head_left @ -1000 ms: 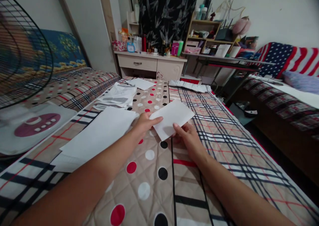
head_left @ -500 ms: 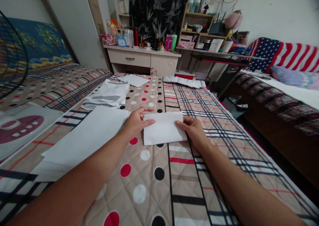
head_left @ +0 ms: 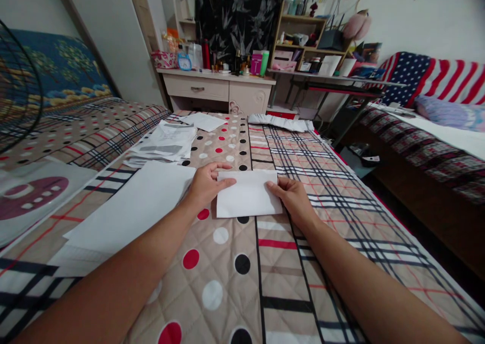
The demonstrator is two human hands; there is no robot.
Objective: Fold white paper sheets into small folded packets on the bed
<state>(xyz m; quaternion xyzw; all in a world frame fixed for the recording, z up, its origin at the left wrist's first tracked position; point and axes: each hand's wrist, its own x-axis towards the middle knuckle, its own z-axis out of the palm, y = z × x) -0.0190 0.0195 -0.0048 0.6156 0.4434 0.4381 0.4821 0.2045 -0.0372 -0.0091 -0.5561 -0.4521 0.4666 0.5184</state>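
A white sheet of paper [head_left: 248, 197], apparently folded into a small rectangle, is held between my two hands just over the patterned bedspread [head_left: 212, 293]. My left hand [head_left: 208, 185] pinches its upper left corner, thumb on the front and fingers behind. At the right edge, my right hand [head_left: 293, 195] grips the paper the same way, its fingers mostly hidden behind. Left of my left hand lies a stack of blank white sheets [head_left: 132, 207], partly covered by my forearm.
Farther back lie a pile of printed papers [head_left: 162, 142], a white sheet [head_left: 204, 121] and a crumpled silvery-white strip [head_left: 280, 123]. A clear plastic bag [head_left: 38, 192] with a maroon print rests at left, near a fan [head_left: 34, 86]. A cluttered dresser [head_left: 212, 89] stands beyond the bed.
The paper's lower edge has tilted up very slightly. Both hands keep their hold in nearly the same place.
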